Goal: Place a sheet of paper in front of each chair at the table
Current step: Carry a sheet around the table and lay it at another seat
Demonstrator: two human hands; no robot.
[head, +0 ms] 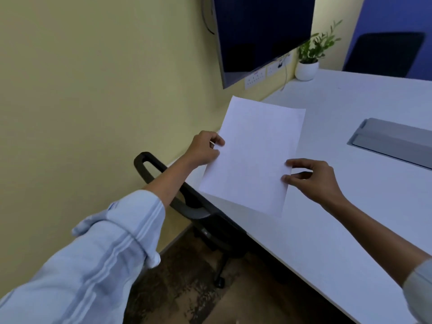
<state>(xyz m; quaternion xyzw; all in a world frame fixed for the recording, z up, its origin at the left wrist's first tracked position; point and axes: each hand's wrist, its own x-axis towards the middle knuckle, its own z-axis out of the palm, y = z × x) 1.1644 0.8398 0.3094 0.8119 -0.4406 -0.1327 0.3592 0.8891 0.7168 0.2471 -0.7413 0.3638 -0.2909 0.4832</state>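
1. Both hands are on one sheet of paper (253, 155), a blank white page held over the near edge of the white table (350, 206).
2. The left hand (205, 148) has the sheet's left edge, thumb on top and the other fingers curled underneath, a firm pinch about halfway up the side.
3. The right hand (311, 178) takes the right edge lower down, thumb and forefinger closed on the paper, the remaining fingers loosely bent behind.
4. The sheet sits at a slant, its far corner pointing toward the wall and its near corner hanging toward the person; whether it touches the tabletop I cannot tell.
5. Directly beneath the left forearm there's a black chair (187, 202), its armrest loop sticking out from under the table's edge, and the paper hovers right in front of it.
6. Light blue sleeve (105, 253) rolled up on the left arm; a sliver of pale cuff on the right.
7. Further along the table, a grey cable hatch (392, 141) is sunk into the surface, well apart from the sheet.
8. At the far corner stands a small plant in a white pot (306, 70), beside a dark screen (261, 31) on the yellow wall, with wall sockets (256, 78) just below it.
9. A second dark chair (385, 54) sits across the table against a blue wall.
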